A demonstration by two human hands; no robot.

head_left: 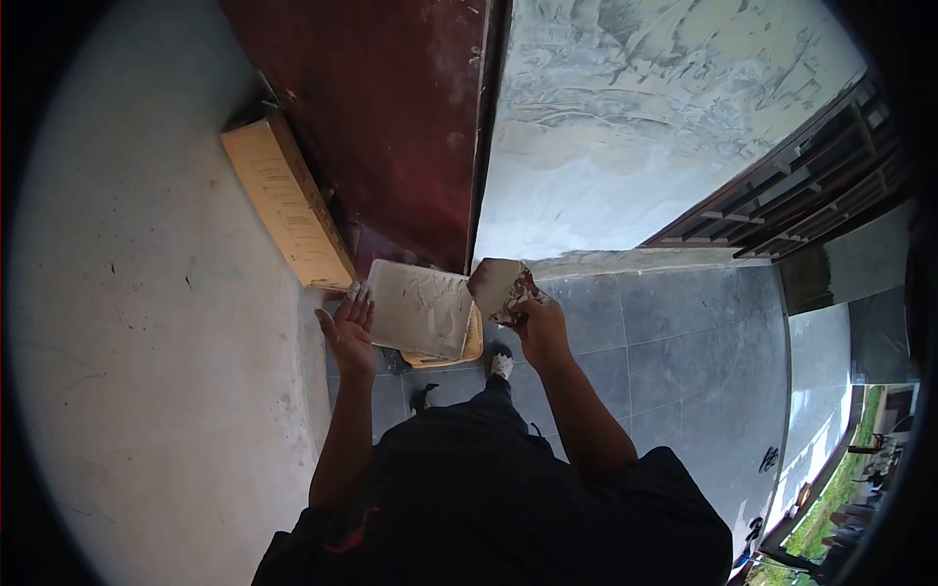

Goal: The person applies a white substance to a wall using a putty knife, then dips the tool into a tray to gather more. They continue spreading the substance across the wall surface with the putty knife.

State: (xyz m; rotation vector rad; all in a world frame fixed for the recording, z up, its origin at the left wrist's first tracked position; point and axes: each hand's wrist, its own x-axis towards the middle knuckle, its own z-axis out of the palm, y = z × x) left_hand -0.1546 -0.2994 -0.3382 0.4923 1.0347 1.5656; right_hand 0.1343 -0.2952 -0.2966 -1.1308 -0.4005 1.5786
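Note:
My right hand (538, 324) grips a putty knife (500, 289), its wide blade smeared with pale putty and reddish-brown stains. Just left of the blade lies a flat rectangular board (418, 307) coated with grey putty. The board rests over a yellowish support (475, 344), most of which is hidden beneath it. My left hand (350, 330) is raised beside the board's left edge, palm showing and fingers stretched out, holding nothing.
A long cardboard box (288, 200) leans by a dark red door (381, 107). To the right, a wall (606, 146) carries uneven putty, with a barred window (782, 186) beyond. Grey floor tiles (674, 342) lie below. A plain wall (166, 342) stands close on the left.

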